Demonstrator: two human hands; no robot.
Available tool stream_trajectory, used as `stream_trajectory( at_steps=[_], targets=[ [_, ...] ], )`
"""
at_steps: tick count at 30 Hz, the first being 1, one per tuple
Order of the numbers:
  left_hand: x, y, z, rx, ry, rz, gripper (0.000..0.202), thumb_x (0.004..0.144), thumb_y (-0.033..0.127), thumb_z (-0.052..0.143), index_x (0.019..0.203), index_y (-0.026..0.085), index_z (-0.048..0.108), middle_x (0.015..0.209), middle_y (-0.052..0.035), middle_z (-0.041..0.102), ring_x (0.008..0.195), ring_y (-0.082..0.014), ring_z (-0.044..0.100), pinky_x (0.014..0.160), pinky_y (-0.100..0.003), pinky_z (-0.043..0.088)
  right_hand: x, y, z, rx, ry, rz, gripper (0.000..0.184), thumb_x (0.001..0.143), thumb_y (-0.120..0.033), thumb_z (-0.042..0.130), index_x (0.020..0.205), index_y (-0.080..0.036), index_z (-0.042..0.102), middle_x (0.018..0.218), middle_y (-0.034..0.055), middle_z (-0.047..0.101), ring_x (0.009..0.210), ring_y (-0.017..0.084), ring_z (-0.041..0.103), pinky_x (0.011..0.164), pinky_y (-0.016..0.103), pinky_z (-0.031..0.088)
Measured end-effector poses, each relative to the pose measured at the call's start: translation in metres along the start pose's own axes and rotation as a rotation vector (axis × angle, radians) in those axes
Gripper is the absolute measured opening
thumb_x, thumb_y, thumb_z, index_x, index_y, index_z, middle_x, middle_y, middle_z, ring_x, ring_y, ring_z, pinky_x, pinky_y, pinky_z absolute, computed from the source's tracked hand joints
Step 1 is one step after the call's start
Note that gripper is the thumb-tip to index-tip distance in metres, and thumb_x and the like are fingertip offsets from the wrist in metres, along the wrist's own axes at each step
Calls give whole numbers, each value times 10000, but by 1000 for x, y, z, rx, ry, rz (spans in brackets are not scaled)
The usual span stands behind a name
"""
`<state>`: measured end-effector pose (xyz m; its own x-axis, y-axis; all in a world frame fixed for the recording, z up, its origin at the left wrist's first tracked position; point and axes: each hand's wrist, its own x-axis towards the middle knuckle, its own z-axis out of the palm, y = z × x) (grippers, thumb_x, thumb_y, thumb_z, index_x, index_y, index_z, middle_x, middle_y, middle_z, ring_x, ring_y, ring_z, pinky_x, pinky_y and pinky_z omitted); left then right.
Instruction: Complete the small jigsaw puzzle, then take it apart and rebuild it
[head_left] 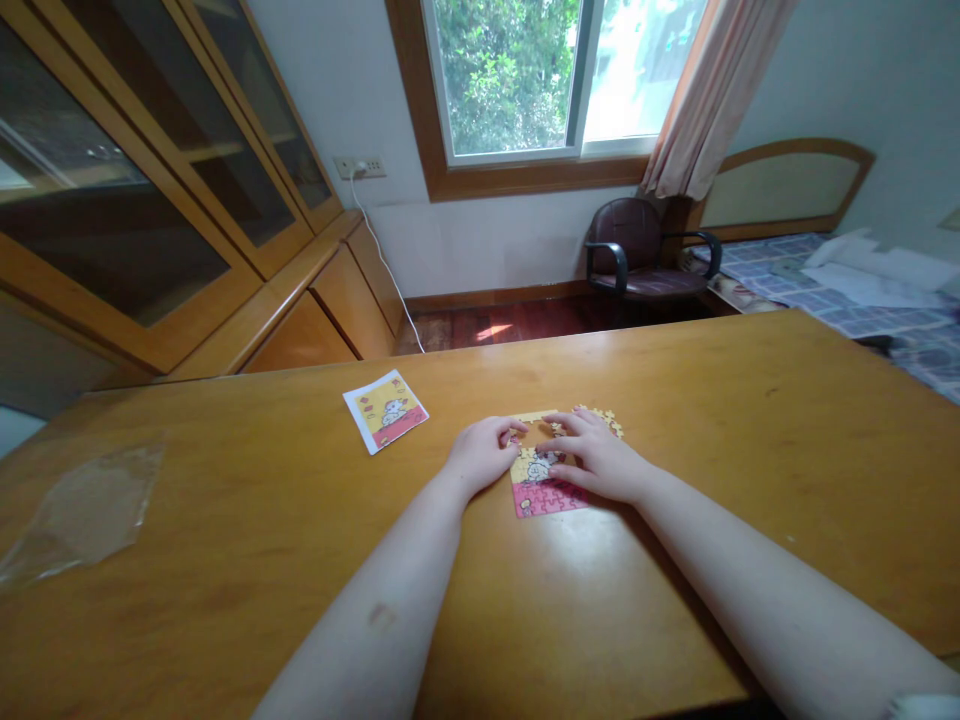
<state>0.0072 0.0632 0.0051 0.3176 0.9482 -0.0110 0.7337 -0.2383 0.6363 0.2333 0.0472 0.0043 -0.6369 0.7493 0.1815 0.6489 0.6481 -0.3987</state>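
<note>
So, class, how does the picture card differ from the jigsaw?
The picture card lies untouched, left of the hands; the jigsaw has the left hand and right hand on it. The picture card is one sheet with a white border; the jigsaw shows piece seams and a ragged top edge. Both show yellow above red with a white figure.

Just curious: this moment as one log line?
left hand: touching small yellow-and-pink jigsaw puzzle | right hand: on puzzle | white-bordered picture card: lying apart, left

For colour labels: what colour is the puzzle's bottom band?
The band is pink-red, clearest in head view.
</note>
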Motion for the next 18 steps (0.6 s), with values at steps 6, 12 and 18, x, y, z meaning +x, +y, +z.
stream_trajectory(
  at_steps=[6,12,18],
  targets=[
    [0,1,1,28,-12,22,370,717,183,554,1044,278,697,931,-7,672,842,-181,600,740,-267,455,-1,0,0,4,-18,-4,373,855,-526,568,1131,-307,691,1350,108,497,1165,309,475,1043,572,280],
    [0,-3,2,38,-8,45,354,726,193,563,1043,286,691,944,-1,675,847,-181,609,735,-262,457,-1,0,1,-6,-45,4,398,862,-545,546,1148,-305,682,1352,109,491,1186,309,473,1059,573,270],
    [0,-2,1,49,-16,52,353,732,198,560,1047,295,686,930,3,672,832,-179,608,721,-261,454,0,0,2,8,-42,16,405,856,-547,554,1147,-296,684,1356,114,488,1191,314,464,1063,574,268]
  ],
)
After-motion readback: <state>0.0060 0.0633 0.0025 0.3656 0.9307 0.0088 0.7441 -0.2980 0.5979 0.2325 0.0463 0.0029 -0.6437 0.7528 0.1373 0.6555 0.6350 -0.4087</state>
